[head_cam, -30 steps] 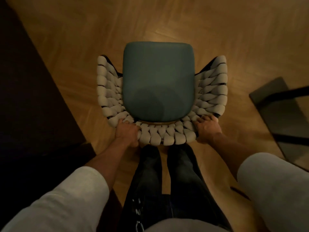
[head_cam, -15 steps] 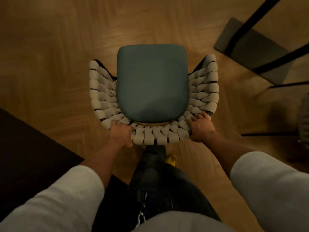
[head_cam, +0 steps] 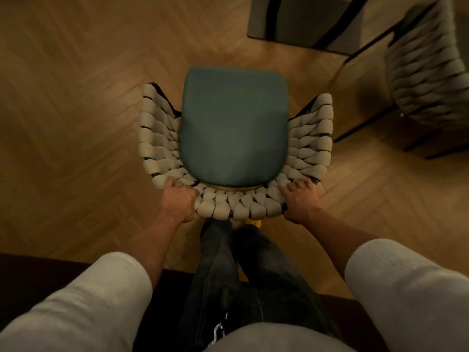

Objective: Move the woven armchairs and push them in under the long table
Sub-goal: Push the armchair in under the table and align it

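The armchair [head_cam: 233, 148] stands on the floor [head_cam: 76, 110], just before the person's legs [head_cam: 228, 262]. The left hand [head_cam: 177, 201] holds its back rim on the left, the right hand [head_cam: 302, 199] on the right. Another chair [head_cam: 429, 80] stands farther right, apart.

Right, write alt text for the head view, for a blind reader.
From above, a left hand and right hand grip the backrest of a woven armchair with a teal seat cushion on wooden floor; another woven chair stands upper right.

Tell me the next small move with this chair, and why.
Probably steer the armchair forward and right: left hand and right hand grip its woven back, it stands on bare floor, and the second armchair and a dark frame lie ahead, rightward.
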